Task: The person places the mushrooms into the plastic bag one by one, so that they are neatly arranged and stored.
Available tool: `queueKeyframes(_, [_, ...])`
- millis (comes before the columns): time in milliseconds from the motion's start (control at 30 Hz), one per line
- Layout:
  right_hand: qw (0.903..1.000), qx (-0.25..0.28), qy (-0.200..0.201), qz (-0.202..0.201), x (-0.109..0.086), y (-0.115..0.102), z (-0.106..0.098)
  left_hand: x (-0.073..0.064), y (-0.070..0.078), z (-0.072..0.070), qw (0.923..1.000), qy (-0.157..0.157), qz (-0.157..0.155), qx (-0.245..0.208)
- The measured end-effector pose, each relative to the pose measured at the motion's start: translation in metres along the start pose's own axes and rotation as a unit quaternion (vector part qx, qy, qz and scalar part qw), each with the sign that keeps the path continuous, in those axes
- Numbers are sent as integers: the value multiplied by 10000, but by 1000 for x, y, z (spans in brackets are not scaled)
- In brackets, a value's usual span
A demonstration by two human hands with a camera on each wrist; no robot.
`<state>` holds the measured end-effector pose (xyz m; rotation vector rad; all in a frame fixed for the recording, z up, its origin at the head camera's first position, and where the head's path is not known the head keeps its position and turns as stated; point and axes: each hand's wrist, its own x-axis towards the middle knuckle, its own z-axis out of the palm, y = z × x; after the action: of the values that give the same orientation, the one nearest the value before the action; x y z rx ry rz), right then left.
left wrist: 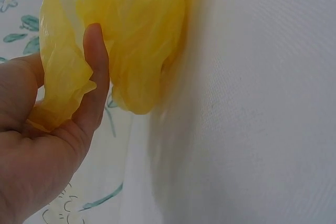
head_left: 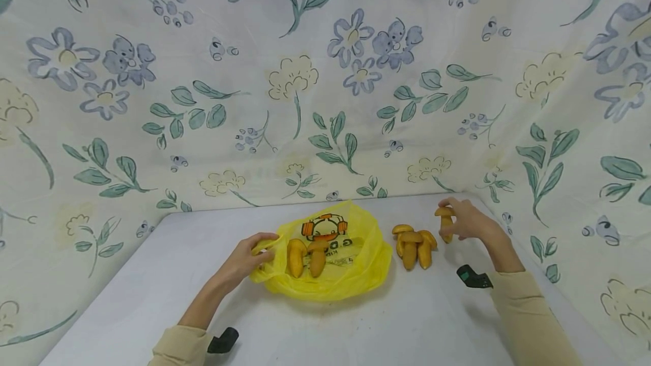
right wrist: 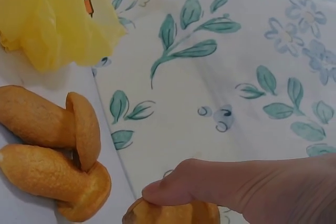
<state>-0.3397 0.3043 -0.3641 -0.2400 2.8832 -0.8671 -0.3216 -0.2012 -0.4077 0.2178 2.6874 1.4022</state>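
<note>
A yellow plastic bag [head_left: 356, 275] with a printed cartoon lies on the white table, two brown mushrooms [head_left: 317, 260] showing at it. My left hand [head_left: 249, 256] holds the bag's left edge; in the left wrist view, thin yellow film [left wrist: 63, 77] passes between thumb and fingers. On the right, my right hand [head_left: 468, 219] grips one mushroom [head_left: 446, 225] that stands roughly upright, cap up. The right wrist view shows the thumb [right wrist: 173, 184] laid over this mushroom [right wrist: 173, 214], which the frame edge partly cuts off. Between bag and right hand sits a cluster of several mushrooms [head_left: 409, 250].
Floral cloth [head_left: 325, 146] hangs behind the table [head_left: 356, 332] and along its sides. Black wrist devices show under the left forearm [head_left: 224, 341] and beside the right sleeve [head_left: 473, 277].
</note>
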Motion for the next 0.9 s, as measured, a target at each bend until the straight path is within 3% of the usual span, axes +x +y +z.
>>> queueKeyframes(533, [9991, 30, 421, -14, -2, -16, 0, 0, 0, 1, 10000, -43, 20, -32])
queueKeyframes(900, [9965, -386, 691, -252, -1, -30, 7, 0, -1, 1, 10000, -12, -15, 32])
